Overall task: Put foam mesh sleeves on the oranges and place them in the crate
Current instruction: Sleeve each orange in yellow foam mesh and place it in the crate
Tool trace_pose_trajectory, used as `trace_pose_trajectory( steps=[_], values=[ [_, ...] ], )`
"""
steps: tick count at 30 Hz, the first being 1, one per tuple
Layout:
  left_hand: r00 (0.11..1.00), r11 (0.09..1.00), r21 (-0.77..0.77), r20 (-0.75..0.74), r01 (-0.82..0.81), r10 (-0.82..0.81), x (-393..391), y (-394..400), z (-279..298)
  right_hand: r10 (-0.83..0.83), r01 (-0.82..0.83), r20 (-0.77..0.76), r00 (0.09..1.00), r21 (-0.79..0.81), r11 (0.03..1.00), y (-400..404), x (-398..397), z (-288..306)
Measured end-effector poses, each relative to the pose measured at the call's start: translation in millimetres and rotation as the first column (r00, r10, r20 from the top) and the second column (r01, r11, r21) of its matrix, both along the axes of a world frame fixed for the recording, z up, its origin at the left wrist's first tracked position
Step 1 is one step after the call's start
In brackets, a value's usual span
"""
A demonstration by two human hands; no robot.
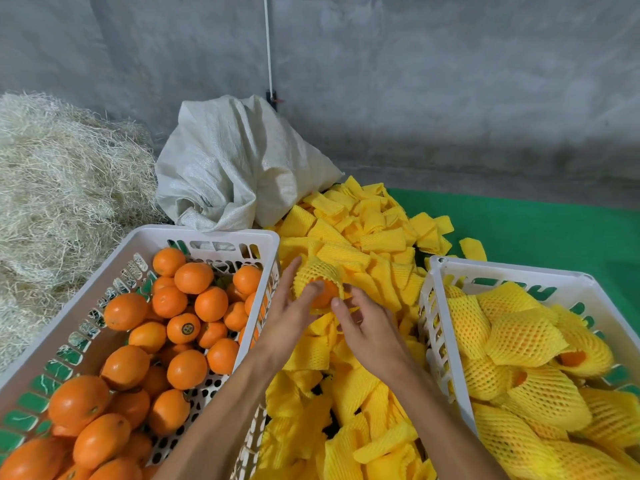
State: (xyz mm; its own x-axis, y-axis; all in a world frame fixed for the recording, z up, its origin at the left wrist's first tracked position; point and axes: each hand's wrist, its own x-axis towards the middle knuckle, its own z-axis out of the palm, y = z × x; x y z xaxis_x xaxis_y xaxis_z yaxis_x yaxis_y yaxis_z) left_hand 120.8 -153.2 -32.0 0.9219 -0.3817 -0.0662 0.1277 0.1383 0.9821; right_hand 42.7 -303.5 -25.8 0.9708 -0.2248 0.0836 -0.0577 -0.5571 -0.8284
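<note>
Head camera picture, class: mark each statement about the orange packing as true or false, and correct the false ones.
1. The white plastic crate on the left holds bare oranges. True.
2. The white plastic crate on the right is empty. False: it holds oranges wrapped in yellow foam mesh.
3. The round orange in hand is partly covered by a yellow foam mesh sleeve. True.
4. The loose yellow sleeves lie piled inside the left crate. False: they lie between the two crates.
5. Only the right hand touches the work. False: the left hand holds the orange too.
</note>
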Motion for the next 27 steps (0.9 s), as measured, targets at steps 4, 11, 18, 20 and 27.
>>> trace_pose_trajectory(
  steps=[4,11,18,20,27],
  values=[
    [0.994,0.992,-0.072,-0.038,0.102,-0.104,3.6,0.9,-0.7,0.048,-0.059,0.071,0.996,0.171,0.983,4.8,0.5,-2.5],
    [0.967,0.978,0.169,0.199,0.125,-0.158,-12.8,-7.8,-5.5,0.018,-0.065,0.121,0.992,0.396,0.916,-3.8,4.2,-5.5],
    [0.901,0.92,0.386,0.421,-0.075,-0.103,-18.2,-14.1,-2.7,-0.257,0.191,0.159,0.953,0.342,0.92,-1.7,7.8,-9.0],
    [0.905,0.921,0.383,0.411,-0.064,-0.108,-16.6,-14.4,-3.6,-0.283,0.226,0.166,0.945,0.293,0.929,-1.7,9.0,-9.9],
    [0.945,0.977,0.214,0.316,0.022,-0.09,-18.3,-13.8,1.5,-0.121,0.107,0.149,0.981,0.1,0.989,-7.6,9.4,-8.0]
  ],
)
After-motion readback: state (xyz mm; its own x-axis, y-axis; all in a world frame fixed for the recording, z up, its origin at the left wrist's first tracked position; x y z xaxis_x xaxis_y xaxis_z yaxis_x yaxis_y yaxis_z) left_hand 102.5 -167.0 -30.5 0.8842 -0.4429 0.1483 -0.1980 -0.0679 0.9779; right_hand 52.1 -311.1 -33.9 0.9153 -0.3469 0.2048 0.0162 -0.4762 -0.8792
